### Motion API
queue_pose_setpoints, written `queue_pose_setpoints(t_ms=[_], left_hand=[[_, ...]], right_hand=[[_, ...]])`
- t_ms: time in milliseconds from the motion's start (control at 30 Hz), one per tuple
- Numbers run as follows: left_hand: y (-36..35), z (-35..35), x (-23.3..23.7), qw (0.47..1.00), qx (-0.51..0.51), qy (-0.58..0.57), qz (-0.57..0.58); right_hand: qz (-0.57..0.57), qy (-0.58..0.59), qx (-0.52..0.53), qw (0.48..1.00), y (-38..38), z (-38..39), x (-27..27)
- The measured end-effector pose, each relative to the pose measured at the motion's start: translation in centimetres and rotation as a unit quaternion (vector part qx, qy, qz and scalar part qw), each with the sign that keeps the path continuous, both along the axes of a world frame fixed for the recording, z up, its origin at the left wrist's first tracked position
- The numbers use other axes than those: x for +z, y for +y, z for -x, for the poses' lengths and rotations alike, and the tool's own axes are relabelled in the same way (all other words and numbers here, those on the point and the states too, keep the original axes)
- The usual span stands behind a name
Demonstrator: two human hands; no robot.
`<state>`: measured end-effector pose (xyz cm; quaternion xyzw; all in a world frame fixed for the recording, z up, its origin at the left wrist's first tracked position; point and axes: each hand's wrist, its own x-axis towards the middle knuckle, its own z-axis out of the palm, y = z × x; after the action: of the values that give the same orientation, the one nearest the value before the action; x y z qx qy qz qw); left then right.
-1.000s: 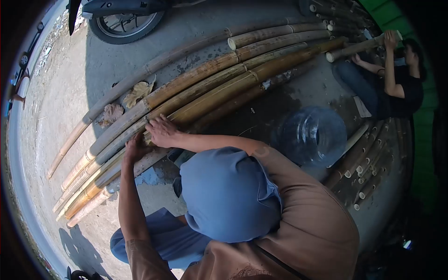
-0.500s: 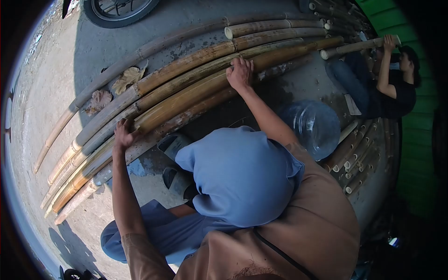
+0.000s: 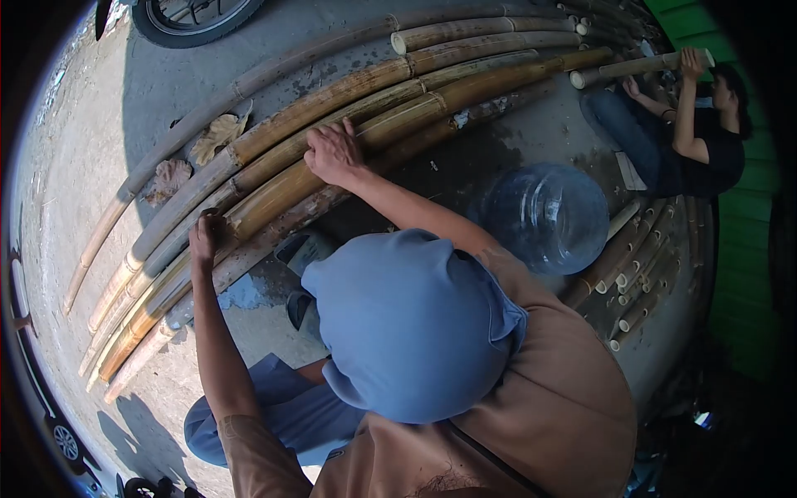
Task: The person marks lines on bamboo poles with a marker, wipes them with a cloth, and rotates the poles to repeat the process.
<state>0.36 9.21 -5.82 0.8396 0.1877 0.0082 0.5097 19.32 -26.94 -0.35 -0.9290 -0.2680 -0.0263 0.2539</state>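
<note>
Several long bamboo poles (image 3: 274, 197) lie side by side on the ground, curving from lower left to upper right. My left hand (image 3: 203, 238) is closed on the front poles near their middle, its fingertips partly hidden. Farther right, my right hand (image 3: 334, 153) rests over a thick yellow-brown pole, its fingers curled round the top. The fingers' undersides are out of sight.
A clear blue water jug (image 3: 545, 217) stands to the right, near cut bamboo pieces (image 3: 639, 270). Beyond it a person (image 3: 706, 153) in dark clothes holds a short bamboo length. Dry leaves (image 3: 220, 137) and a wheel (image 3: 198, 18) are at the upper left.
My right hand has moved left and slightly down along the poles. My left hand has shifted slightly left. The other person's second hand now shows below the short bamboo.
</note>
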Motion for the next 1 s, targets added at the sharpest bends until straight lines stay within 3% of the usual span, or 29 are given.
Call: queue_pose_setpoints(t_ms=[100,200,267,300,400,433,467,533,567,633,700,767,867,933,1000], left_hand=[[-1.3,-0.6,1.2,0.998,0.005,0.005,-0.063],[-1.5,-1.0,1.0,0.995,0.008,0.020,-0.096],[-1.5,-1.3,0.5,0.994,-0.005,0.000,-0.108],[-1.3,-1.1,0.2,0.993,-0.008,-0.007,-0.115],[-1.1,-0.8,-0.1,0.993,-0.016,-0.031,-0.112],[-1.8,-1.0,0.8,0.998,0.039,0.015,-0.036],[-0.2,-0.6,-1.7,0.997,0.012,-0.026,-0.077],[-0.9,-0.4,0.1,0.998,0.056,-0.014,0.034],[-1.1,-0.6,0.7,0.997,0.061,0.003,0.054],[-0.9,-0.5,1.3,0.993,0.064,0.044,0.094],[-0.9,-0.1,2.1,0.998,0.028,0.022,0.046],[-1.1,-0.1,2.0,1.000,0.014,0.003,0.004],[-0.6,-0.6,0.2,0.999,0.021,-0.007,-0.041],[-1.9,-1.1,1.9,0.995,0.079,0.042,0.035],[-1.7,-1.3,2.3,0.996,0.066,0.051,0.006]], right_hand=[[0.007,-0.104,-0.162,0.981,-12.4,-8.1,-1.2],[0.047,-0.147,-0.206,0.966,-18.1,-11.2,0.2],[0.089,-0.151,-0.200,0.964,-14.9,-10.0,-0.2],[0.094,-0.051,-0.179,0.978,-11.9,-8.4,0.8],[0.060,0.037,-0.012,0.997,0.0,-1.4,0.3],[0.028,0.057,0.059,0.996,4.2,2.1,0.6],[0.002,0.017,0.127,0.992,8.1,5.4,-0.3],[0.008,0.019,0.228,0.974,13.1,10.3,0.1],[0.001,0.002,0.220,0.975,14.0,10.7,-1.0],[-0.016,-0.010,0.161,0.987,12.2,8.9,-1.6],[-0.008,0.011,0.070,0.997,5.3,4.1,-0.3],[0.024,-0.052,-0.057,0.997,-2.6,-1.4,-0.9],[0.112,-0.099,-0.237,0.960,-15.3,-9.1,-0.5],[0.093,-0.143,-0.271,0.947,-18.9,-11.5,-1.3],[0.141,-0.112,-0.226,0.957,-15.9,-10.1,-0.6]])
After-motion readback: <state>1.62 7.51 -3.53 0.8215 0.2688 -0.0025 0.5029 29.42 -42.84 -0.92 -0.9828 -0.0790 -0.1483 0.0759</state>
